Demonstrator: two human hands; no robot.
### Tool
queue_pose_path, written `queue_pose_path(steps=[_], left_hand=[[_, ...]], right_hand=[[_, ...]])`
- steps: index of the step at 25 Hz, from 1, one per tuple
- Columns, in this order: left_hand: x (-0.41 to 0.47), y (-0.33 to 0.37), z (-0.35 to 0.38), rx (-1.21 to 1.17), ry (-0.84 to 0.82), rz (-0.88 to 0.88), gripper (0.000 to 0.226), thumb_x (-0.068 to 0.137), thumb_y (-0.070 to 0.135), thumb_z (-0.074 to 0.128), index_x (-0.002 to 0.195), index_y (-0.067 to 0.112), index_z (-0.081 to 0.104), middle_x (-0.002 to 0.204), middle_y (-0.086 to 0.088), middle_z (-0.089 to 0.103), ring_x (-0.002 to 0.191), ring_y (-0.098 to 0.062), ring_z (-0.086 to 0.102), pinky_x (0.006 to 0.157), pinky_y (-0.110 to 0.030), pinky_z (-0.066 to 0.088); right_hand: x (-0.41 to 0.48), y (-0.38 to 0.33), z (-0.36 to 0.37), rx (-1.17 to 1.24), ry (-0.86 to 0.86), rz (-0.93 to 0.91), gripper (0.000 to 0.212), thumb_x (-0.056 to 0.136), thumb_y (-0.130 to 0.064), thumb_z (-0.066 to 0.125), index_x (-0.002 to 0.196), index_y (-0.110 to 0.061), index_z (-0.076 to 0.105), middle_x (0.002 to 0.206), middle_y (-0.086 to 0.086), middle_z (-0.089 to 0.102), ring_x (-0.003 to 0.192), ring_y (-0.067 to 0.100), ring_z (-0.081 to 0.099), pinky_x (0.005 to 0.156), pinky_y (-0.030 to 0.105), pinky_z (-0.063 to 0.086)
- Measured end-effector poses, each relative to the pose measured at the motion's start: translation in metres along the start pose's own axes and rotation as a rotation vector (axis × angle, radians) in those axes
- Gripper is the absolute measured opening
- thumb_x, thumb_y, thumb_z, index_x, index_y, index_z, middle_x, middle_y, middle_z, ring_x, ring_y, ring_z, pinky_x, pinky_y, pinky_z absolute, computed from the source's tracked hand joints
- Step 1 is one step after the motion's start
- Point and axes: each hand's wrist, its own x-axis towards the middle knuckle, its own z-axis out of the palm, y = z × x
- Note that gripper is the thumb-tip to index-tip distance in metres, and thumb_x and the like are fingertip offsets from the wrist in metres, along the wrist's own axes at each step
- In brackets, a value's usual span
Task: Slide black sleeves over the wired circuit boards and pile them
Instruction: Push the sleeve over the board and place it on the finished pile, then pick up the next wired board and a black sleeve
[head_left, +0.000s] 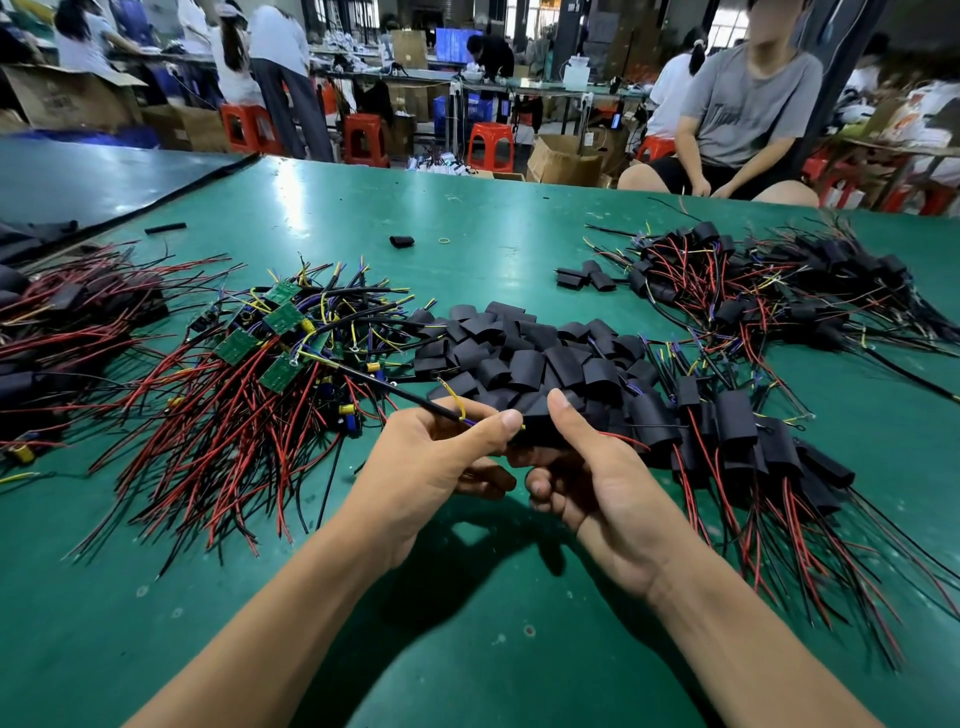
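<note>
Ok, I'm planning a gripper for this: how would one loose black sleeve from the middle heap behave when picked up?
Probably light and soft: the black sleeves lie heaped and flattened. Likely squashes shut if pinched, looking thin-walled. Unlikely to roll: the stray sleeve rests flattish on the table.

The left hand (436, 457) and right hand (597, 478) are showing bare, with short, trimmed nails (511, 420). Behind them the forearms (291, 613) are running uncovered to the lower edge of view.
</note>
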Motion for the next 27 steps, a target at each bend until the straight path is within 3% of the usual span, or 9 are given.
queue_pose_path(steps=[6,11,16,22,25,27], left_hand=[[0.000,-0.004,-0.001,0.037,-0.025,0.048,0.033,0.061,0.042,0.082,0.085,0.022,0.071,0.075,-0.002,0.072,0.061,-0.016,0.066,0.056,-0.026,0.055],[0.001,-0.005,-0.001,0.064,-0.086,0.082,0.022,0.069,0.043,0.083,0.083,0.030,0.075,0.069,0.005,0.068,0.058,-0.010,0.060,0.052,-0.021,0.050],[0.002,-0.002,-0.002,0.028,-0.042,0.110,0.029,0.060,0.047,0.087,0.079,0.028,0.076,0.069,0.003,0.068,0.052,-0.008,0.056,0.047,-0.019,0.048],[0.006,-0.003,-0.007,0.022,-0.041,0.055,0.030,0.063,0.047,0.080,0.081,0.023,0.077,0.066,0.000,0.065,0.052,-0.014,0.058,0.049,-0.020,0.047],[0.010,-0.005,-0.013,0.054,0.031,0.034,0.021,0.071,0.040,0.079,0.077,0.020,0.076,0.067,-0.001,0.065,0.053,-0.012,0.057,0.049,-0.019,0.045],[0.014,-0.008,-0.018,0.090,0.108,0.031,0.016,0.083,0.030,0.076,0.078,0.016,0.072,0.065,0.000,0.065,0.052,-0.014,0.056,0.048,-0.019,0.044]], right_hand=[[-0.003,0.002,0.003,0.039,-0.100,0.007,0.046,0.073,-0.054,0.070,0.091,-0.014,0.079,0.079,0.008,0.070,0.053,0.011,0.048,0.049,0.022,0.042],[-0.008,-0.003,0.008,0.043,-0.199,0.060,0.046,0.080,-0.057,0.057,0.094,-0.020,0.080,0.068,0.003,0.065,0.051,0.009,0.046,0.048,0.021,0.039],[-0.007,-0.007,0.004,0.192,-0.201,0.144,0.043,0.086,-0.053,0.053,0.086,-0.018,0.078,0.067,0.005,0.059,0.049,0.012,0.044,0.049,0.025,0.037],[-0.004,-0.021,-0.011,0.532,-0.031,-0.097,0.032,0.086,-0.039,0.063,0.097,-0.013,0.078,0.103,0.007,0.075,0.059,0.012,0.057,0.056,0.025,0.050],[-0.002,-0.030,-0.033,0.762,0.070,-0.184,0.045,0.095,-0.047,0.053,0.117,-0.011,0.068,0.118,0.000,0.072,0.063,0.009,0.060,0.061,0.024,0.045],[-0.001,-0.031,-0.045,0.861,0.112,-0.206,0.059,0.096,-0.056,0.043,0.119,-0.008,0.066,0.116,-0.003,0.073,0.061,0.006,0.060,0.063,0.024,0.040]])
